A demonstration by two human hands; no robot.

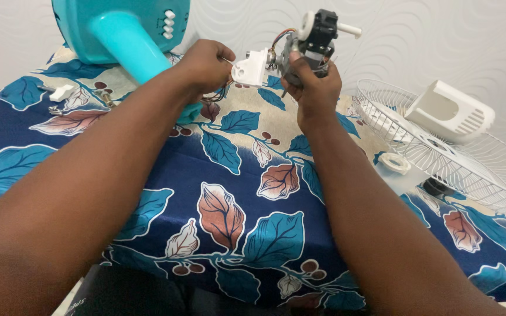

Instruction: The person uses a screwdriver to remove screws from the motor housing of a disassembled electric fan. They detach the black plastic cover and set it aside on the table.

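Both hands work above the far edge of the table (235,193), which is draped in a blue cloth printed with leaves. The right hand (314,88) is closed around the fan motor (308,44), a dark block with a white knob on top, a white shaft sticking out to the right and coloured wires at its left side; the motor stands up out of the fist, above the fingers. The left hand (206,64) pinches a small white plastic bracket (250,68) between thumb and fingertips; the bracket juts to the right of the grip and sits just beside the motor's lower left, and whether they touch cannot be told. Thin wires hang under the left hand. Behind that hand rises the turquoise fan base (121,29). At the right edge lie the white wire grille (469,169) and, on it, a white motor cover (449,108).
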